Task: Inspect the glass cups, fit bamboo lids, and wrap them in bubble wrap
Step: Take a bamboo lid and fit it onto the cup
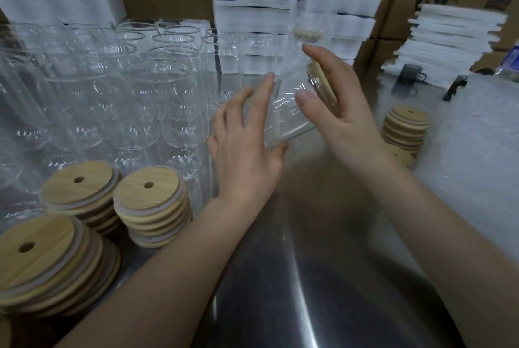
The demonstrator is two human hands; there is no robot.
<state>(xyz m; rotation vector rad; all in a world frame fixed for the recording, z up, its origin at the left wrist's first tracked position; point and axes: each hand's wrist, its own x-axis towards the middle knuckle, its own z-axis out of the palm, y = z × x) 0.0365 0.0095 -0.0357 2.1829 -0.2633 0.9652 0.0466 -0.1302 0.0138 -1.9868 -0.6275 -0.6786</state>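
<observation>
We hold a cup [289, 114] tilted above the steel table [309, 263], its base to the near left and its mouth to the far right. Our right hand [345, 114] is clamped round the top end, where a lid [324, 85] sits. Our left hand [244, 151] lies against the base with its fingers straight and spread apart. Empty glasses [140, 89] crowd the far left. Lid stacks [151, 201] stand near left, and one more stack [405, 128] is on the right, beside the bubble wrap [477, 156].
</observation>
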